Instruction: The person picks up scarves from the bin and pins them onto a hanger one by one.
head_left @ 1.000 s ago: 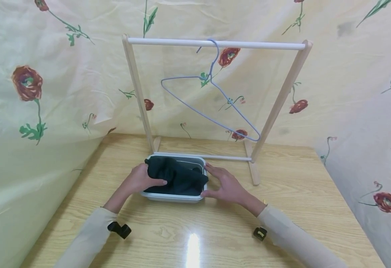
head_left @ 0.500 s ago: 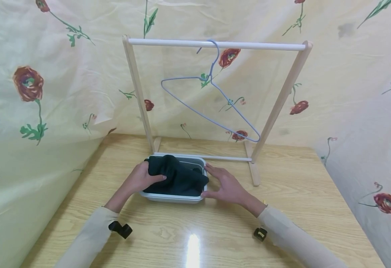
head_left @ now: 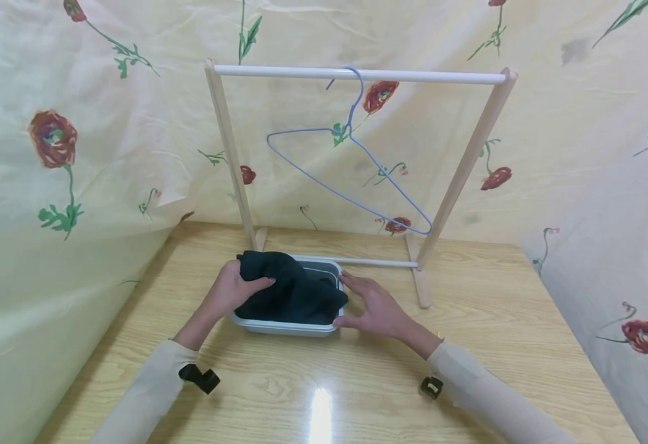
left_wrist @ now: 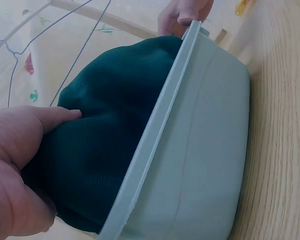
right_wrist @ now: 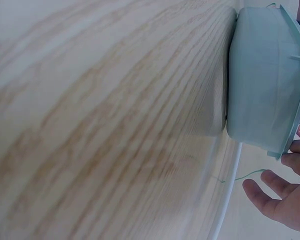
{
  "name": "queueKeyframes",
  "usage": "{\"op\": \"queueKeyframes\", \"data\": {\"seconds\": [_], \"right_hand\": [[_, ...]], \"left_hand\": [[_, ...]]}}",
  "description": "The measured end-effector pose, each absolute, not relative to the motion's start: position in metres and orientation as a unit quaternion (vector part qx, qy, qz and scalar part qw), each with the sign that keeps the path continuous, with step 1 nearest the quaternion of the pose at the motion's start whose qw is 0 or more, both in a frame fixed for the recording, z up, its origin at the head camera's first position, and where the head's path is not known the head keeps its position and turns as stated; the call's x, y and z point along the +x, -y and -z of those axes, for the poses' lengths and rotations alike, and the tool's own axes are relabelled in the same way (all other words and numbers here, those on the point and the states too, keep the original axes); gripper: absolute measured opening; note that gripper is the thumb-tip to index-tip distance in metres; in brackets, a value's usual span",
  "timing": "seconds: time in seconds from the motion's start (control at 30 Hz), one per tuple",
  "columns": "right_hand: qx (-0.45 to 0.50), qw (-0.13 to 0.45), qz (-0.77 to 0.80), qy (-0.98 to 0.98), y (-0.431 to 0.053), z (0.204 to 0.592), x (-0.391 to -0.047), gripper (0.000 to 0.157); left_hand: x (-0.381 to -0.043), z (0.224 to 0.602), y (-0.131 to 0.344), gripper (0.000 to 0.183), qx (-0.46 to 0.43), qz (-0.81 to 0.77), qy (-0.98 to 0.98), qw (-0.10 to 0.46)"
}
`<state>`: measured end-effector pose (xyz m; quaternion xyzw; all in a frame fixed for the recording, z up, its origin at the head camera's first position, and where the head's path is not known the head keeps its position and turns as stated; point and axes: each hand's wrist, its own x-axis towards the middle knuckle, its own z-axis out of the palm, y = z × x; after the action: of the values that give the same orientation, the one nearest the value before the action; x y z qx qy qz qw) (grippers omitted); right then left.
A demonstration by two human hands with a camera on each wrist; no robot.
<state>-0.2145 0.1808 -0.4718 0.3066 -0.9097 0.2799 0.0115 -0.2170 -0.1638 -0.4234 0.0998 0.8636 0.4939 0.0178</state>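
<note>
A dark green ribbed cloth [head_left: 296,293] lies bunched in a pale grey-green plastic tub [head_left: 287,327]. My left hand [head_left: 232,290] grips the cloth's left end, thumb on top and fingers hidden behind the fabric. That end rises above the rim. In the left wrist view the cloth [left_wrist: 115,110] bulges over the tub's edge, with the left thumb pressed on it. My right hand [head_left: 376,307] holds the tub's right end, thumb at the front corner and index finger at the back corner. In the right wrist view, fingertips [right_wrist: 295,159] touch the rim while other fingers spread below.
Behind the tub stands a rack with wooden posts [head_left: 468,166] and a white top bar [head_left: 429,76]. A blue wire hanger [head_left: 324,183] hangs from it, tilted down to the right. A flowered curtain [head_left: 579,185] surrounds the wooden table [head_left: 496,308].
My left hand has moved slightly up and away, raising the left end of the cloth above the rim. The right hand has stayed at the tub.
</note>
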Motion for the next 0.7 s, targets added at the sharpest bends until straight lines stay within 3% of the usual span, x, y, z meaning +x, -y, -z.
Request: {"op": "queueKeyframes", "data": {"seconds": [0.7], "right_hand": [[0.303, 0.014, -0.266, 0.915, -0.181, 0.471, -0.215, 0.099]], "left_hand": [[-0.217, 0.402, 0.156, 0.027, 0.091, -0.551, -0.83, -0.007]]}}
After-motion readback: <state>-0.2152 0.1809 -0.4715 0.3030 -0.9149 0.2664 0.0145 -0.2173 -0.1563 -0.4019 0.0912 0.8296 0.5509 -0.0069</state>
